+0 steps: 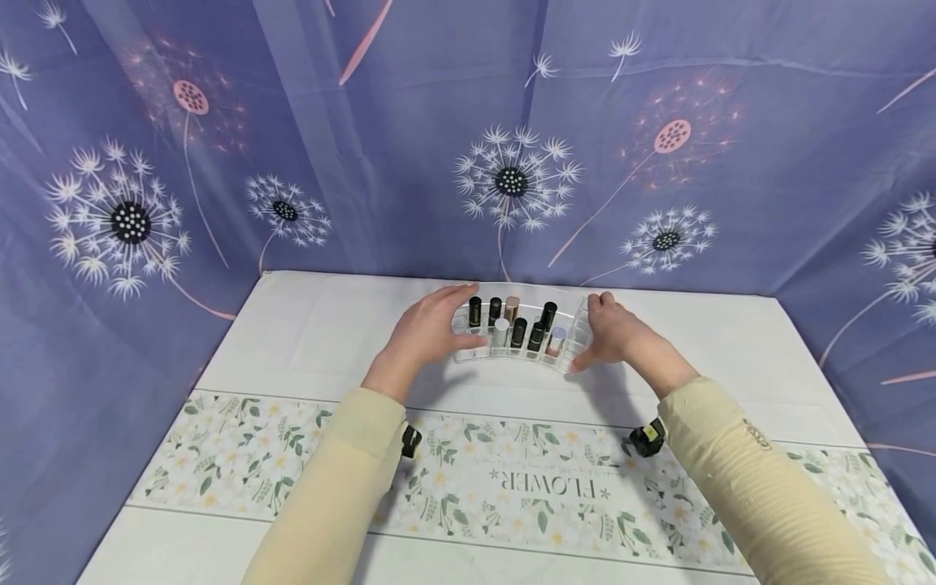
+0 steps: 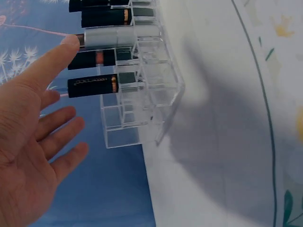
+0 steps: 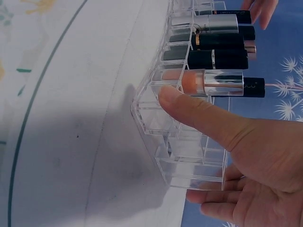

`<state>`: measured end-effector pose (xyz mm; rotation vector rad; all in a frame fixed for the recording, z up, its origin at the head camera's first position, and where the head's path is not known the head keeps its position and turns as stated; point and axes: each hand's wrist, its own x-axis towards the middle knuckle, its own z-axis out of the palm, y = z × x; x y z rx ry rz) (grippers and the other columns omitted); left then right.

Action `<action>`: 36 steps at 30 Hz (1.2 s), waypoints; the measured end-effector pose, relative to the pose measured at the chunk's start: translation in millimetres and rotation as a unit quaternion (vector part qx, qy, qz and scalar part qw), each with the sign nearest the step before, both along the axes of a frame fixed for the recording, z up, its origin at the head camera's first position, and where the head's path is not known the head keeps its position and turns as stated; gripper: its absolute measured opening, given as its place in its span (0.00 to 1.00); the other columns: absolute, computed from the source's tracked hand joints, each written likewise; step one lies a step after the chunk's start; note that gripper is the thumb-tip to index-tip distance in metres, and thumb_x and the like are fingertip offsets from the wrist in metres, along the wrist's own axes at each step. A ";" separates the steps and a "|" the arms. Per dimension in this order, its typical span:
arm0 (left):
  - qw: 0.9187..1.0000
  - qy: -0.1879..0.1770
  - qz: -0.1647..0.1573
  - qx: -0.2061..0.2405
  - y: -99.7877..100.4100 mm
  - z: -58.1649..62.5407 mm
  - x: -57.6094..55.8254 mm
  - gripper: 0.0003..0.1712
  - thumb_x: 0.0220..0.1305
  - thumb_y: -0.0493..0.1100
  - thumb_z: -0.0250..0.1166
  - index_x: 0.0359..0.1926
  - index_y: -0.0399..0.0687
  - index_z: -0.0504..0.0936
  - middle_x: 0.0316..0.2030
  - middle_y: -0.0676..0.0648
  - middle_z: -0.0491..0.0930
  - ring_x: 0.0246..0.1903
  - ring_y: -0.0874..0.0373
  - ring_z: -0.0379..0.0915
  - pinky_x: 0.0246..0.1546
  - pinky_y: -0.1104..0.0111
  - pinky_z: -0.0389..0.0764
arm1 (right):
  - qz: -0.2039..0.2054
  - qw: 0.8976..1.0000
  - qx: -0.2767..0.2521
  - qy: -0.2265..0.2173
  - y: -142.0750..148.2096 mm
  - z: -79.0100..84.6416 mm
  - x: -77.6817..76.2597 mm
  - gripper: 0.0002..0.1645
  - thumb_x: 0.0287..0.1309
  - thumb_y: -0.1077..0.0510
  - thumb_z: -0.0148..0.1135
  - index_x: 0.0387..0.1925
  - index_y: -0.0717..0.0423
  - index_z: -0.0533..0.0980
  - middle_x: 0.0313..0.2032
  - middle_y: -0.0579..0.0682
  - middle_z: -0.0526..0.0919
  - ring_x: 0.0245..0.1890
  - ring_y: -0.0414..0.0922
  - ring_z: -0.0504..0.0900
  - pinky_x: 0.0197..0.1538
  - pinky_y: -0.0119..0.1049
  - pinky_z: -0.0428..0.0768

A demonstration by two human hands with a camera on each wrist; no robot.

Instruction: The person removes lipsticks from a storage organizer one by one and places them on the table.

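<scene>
A curved clear acrylic lipstick organizer (image 1: 512,354) stands near the back of the white table. Several upright lipsticks fill its compartments, among them a silver tube (image 2: 111,37), black tubes (image 1: 518,333) and a lipstick with a lilac cap (image 1: 557,338). Around the organizer's right end, my right hand (image 1: 614,329) grips it, thumb over the front and fingers behind. At the left end, my left hand (image 1: 427,325) is spread with relaxed fingers. Its thumb (image 2: 52,59) overlaps the silver tube's tip in the left wrist view; I cannot tell whether they touch.
A printed floral band (image 1: 526,487) crosses the white tablecloth in front of the organizer. Behind the table hangs a purple-blue dandelion curtain (image 1: 409,146). Small black devices (image 1: 647,439) are worn at the wrists.
</scene>
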<state>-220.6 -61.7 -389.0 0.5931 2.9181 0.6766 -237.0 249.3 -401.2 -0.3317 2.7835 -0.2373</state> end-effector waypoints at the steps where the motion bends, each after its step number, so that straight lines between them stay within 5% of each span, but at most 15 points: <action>1: 1.000 0.002 -0.001 0.003 -0.1 -1.6 -1.0 0.52 0.63 0.59 0.79 0.83 0.56 0.65 0.78 0.45 0.67 0.76 0.44 0.65 0.75 0.47 0.70 | 0.000 1.000 0.000 0.000 0.0 0.0 0.1 0.81 0.40 0.38 0.90 0.73 0.84 0.51 0.67 0.83 0.59 0.67 0.77 0.68 0.74 0.65 0.68; 14: 0.998 0.019 -0.004 0.053 -2.0 -14.7 -11.9 0.40 0.66 0.50 0.78 0.77 0.52 0.75 0.73 0.45 0.75 0.74 0.45 0.69 0.77 0.51 0.67 | 0.002 1.000 0.003 -0.002 -0.6 1.0 1.8 0.81 0.40 0.37 0.90 0.73 0.84 0.51 0.67 0.83 0.59 0.68 0.76 0.68 0.75 0.65 0.68; 23: 0.995 0.019 0.002 0.095 -0.5 -21.8 -18.6 0.34 0.67 0.47 0.78 0.72 0.49 0.80 0.68 0.45 0.81 0.62 0.48 0.81 0.72 0.52 0.74 | 0.005 1.000 -0.001 0.000 0.7 -1.2 0.3 0.81 0.41 0.38 0.89 0.74 0.84 0.50 0.68 0.83 0.59 0.68 0.76 0.67 0.75 0.65 0.68; 36: 0.989 0.016 0.013 0.145 4.3 -25.3 -23.2 0.25 0.70 0.40 0.75 0.66 0.46 0.84 0.62 0.45 0.85 0.56 0.51 0.86 0.61 0.59 0.84 | 0.003 1.000 -0.003 0.001 1.8 -2.0 -0.2 0.82 0.41 0.38 0.90 0.75 0.84 0.49 0.68 0.83 0.58 0.68 0.77 0.67 0.75 0.65 0.67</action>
